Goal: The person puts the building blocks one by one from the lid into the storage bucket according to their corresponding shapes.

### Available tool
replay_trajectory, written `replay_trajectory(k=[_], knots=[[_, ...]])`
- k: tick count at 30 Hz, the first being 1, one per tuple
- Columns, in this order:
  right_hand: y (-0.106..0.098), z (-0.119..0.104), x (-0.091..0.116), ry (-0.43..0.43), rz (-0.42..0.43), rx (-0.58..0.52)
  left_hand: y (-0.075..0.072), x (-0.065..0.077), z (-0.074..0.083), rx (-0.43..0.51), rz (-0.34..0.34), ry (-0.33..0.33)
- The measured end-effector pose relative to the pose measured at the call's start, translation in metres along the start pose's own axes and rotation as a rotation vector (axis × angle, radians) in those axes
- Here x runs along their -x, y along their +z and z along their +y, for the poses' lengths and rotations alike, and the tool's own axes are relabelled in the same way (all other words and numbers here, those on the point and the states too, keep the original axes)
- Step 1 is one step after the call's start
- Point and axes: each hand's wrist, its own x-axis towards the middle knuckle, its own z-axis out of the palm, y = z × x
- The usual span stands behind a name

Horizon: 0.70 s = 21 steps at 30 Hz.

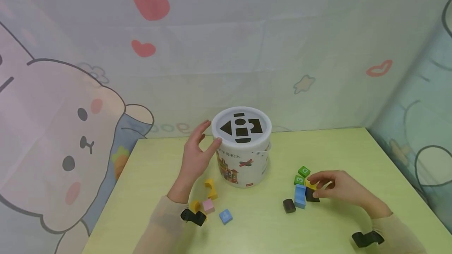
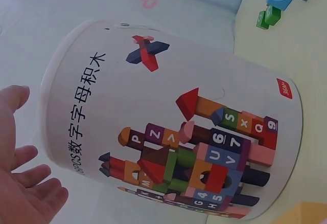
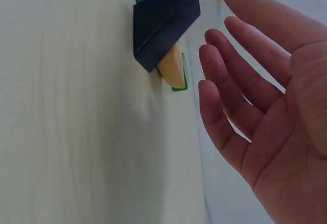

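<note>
A white toy-block bucket stands upright at the table's middle, its lid pierced with shaped holes. Beside the lid's left rim is my left hand, fingers extended and thumb near the edge; whether it touches cannot be told. Over a small group of blocks at the right hovers my right hand, loosely bent, with nothing in its palm in the right wrist view. Nearest its fingertips lies a dark triangular block. A blue arch block, a partly covered yellow block and two green blocks adjoin it.
A dark brown cylinder lies left of that group. Below my left hand are a yellow arch block, a pink block, a blue block and a yellow rounded block partly behind the wrist. A patterned cloth hangs behind the table.
</note>
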Motion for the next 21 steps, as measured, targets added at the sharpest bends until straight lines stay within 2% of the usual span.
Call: replay_trajectory(k=[9,21], knots=[[0.012,-0.003,-0.002,-0.060,-0.008,0.062,0.005,-0.001,-0.003,-0.030,-0.036,-0.072],[0.017,0.000,-0.006,-0.075,0.011,0.191,0.003,-0.001,-0.002,-0.026,-0.048,-0.089]])
